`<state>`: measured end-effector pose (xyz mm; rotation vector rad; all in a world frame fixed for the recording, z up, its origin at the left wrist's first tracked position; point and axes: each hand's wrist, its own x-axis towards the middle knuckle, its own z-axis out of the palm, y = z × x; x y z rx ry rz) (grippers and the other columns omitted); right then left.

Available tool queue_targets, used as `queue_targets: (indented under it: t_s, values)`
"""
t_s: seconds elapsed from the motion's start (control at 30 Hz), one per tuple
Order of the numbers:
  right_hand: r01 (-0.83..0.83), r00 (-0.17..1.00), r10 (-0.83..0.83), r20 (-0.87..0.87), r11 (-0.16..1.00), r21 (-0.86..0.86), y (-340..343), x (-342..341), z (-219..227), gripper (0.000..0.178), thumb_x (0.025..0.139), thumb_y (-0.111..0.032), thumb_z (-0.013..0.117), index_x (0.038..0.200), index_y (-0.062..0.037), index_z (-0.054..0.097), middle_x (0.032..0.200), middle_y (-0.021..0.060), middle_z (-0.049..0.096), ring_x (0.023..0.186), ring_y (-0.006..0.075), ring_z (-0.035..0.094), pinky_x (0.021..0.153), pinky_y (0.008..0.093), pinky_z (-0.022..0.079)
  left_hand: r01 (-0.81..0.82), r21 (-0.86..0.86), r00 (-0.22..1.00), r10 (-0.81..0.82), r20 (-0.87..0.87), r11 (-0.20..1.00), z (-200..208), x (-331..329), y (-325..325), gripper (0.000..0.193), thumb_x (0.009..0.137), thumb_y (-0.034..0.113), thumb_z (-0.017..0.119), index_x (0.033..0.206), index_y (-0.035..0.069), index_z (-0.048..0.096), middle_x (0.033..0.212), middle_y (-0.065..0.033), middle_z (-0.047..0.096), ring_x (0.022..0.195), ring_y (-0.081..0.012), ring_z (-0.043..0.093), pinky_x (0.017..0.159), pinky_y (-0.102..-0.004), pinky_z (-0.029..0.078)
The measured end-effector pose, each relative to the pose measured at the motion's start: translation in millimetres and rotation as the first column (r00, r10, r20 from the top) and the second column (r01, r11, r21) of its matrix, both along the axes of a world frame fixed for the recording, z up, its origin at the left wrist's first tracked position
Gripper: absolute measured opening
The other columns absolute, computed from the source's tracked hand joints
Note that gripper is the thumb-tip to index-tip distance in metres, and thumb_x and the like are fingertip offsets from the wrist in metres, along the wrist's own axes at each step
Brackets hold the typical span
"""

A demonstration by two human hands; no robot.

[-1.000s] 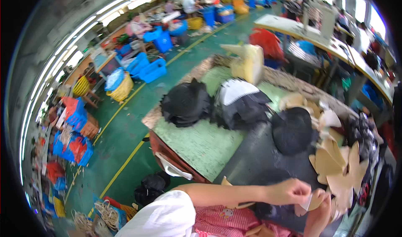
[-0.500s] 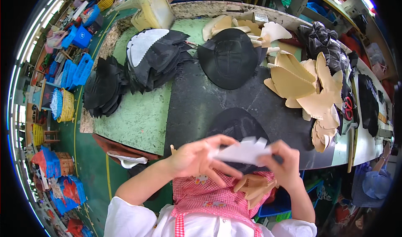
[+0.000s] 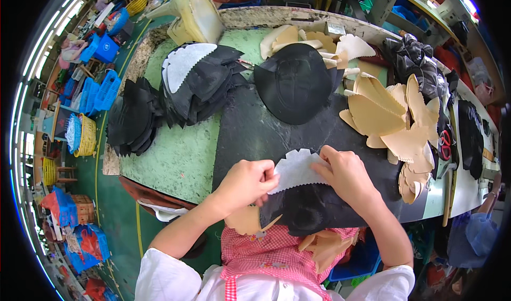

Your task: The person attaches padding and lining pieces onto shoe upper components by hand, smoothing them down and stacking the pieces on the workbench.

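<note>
Both hands pinch one white scalloped-edged piece [image 3: 298, 169] between them: the left hand [image 3: 249, 181] grips its left end with curled fingers, and the right hand [image 3: 343, 174] holds its right end from above. The piece lies flat over a rounded black piece [image 3: 308, 213] at the near edge of the table [image 3: 175, 162], just in front of the person's red checked apron [image 3: 277, 258]. A tan piece [image 3: 246, 220] pokes out under the left wrist. A black mat [image 3: 250, 136] covers the middle of the green tabletop. Farther back on it sits a black domed shape [image 3: 294, 83]. A fan of tan pieces [image 3: 391, 125] spreads toward the right edge. Stacks of black cut pieces [image 3: 159, 104] lie toward the left edge, the nearer stack topped by a white one [image 3: 183, 61]. A yellowish container [image 3: 194, 16] stands at the far left corner.
</note>
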<state>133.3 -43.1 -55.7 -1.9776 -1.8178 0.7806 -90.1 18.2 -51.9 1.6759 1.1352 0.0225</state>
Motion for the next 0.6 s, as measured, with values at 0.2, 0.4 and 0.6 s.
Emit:
queue_targets:
  t_s: [0.2,0.4,0.6]
  values:
    - [-0.188,0.767,0.268,0.583,0.963,-0.194,23,-21,14,0.056,0.081,-0.061,0.059,0.074,-0.0075,0.074,0.074,0.0121,0.07,0.074,0.0285,0.069,0.066,0.039,0.052,0.289,0.616,0.954,-0.278,-0.116,0.733,0,5,34,0.034,0.077,0.042,0.068,0.08,0.009,0.061,0.073,-0.0101,0.062,0.073,-0.0312,0.063,0.064,-0.0416,0.05]
    - [-0.068,0.851,0.07,0.521,0.997,-0.023,6,-1,4,0.041,0.075,-0.046,0.072,0.069,-0.0054,0.067,0.065,0.0119,0.065,0.067,0.0319,0.065,0.066,0.0403,0.047,0.173,0.924,0.95,-0.305,-0.065,0.341,-50,66,73,0.06,0.065,0.033,0.08,0.115,0.005,0.061,0.118,-0.0165,0.055,0.106,-0.0312,0.052,0.093,-0.0401,0.045]
    - [-0.112,0.971,0.051,0.232,0.96,0.257,25,3,20,0.013,0.08,-0.009,0.068,0.083,-0.0028,0.057,0.084,0.0118,0.063,0.085,0.0309,0.06,0.074,0.0417,0.044,0.243,0.953,0.949,-0.249,-0.194,0.182,-54,74,97,0.042,0.072,0.026,0.073,0.108,0.008,0.067,0.095,-0.009,0.066,0.085,-0.0234,0.059,0.071,-0.0337,0.053]
